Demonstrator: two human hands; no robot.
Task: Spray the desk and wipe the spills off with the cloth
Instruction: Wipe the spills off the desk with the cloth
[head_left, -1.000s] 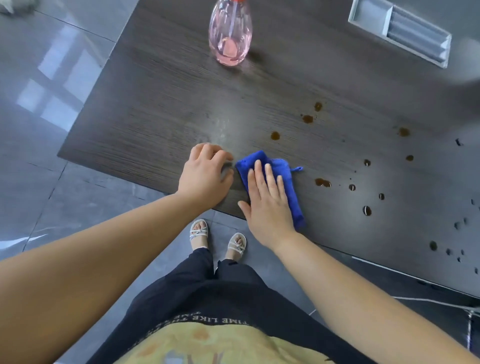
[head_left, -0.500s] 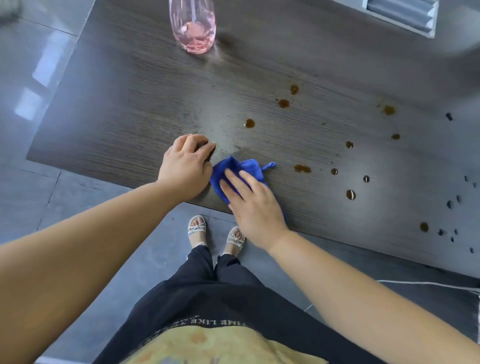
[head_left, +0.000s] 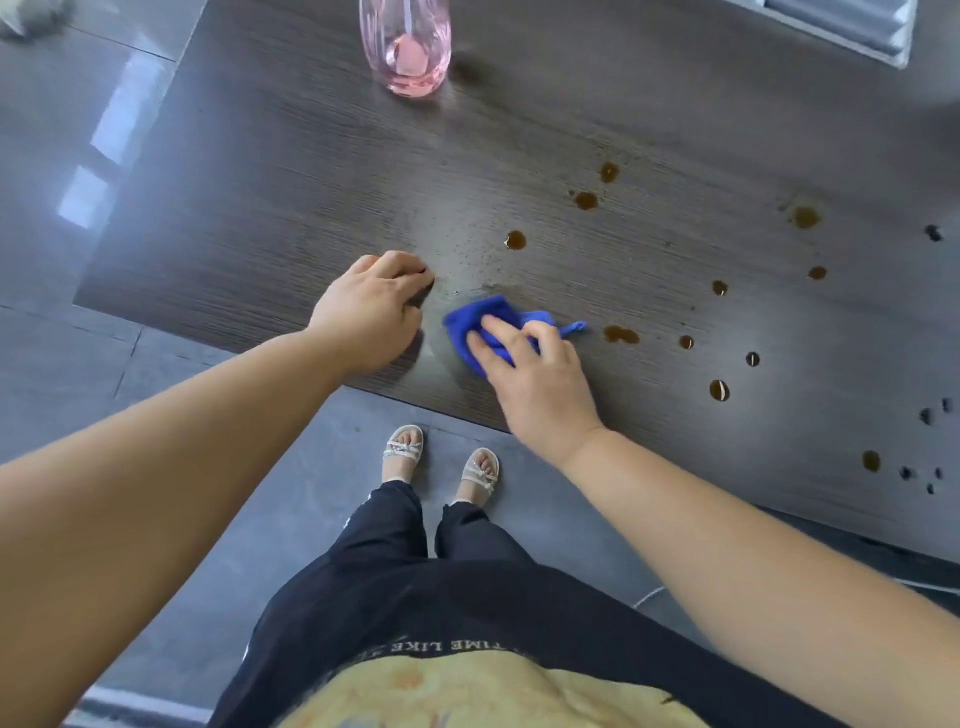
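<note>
A dark wood-grain desk (head_left: 322, 171) carries several brown spill drops (head_left: 621, 335) to the right of centre. Near the desk's front edge, my right hand (head_left: 530, 369) presses a bunched blue cloth (head_left: 478, 319) onto the wood, fingers curled into it. A damp wiped patch lies around the cloth. My left hand (head_left: 369, 306) rests on the desk just left of the cloth, fingers curled under, holding nothing. A pink spray bottle (head_left: 410, 52) stands at the back, its top out of frame.
A grey slotted cable tray (head_left: 857, 26) is set into the desk at the top right. More dark drops (head_left: 924, 415) dot the right end. My sandalled feet (head_left: 441, 460) stand on grey floor tiles below the desk edge.
My right hand went from flat on the spread cloth to bunching it up, and slid with it a little to the right. My left hand stayed put.
</note>
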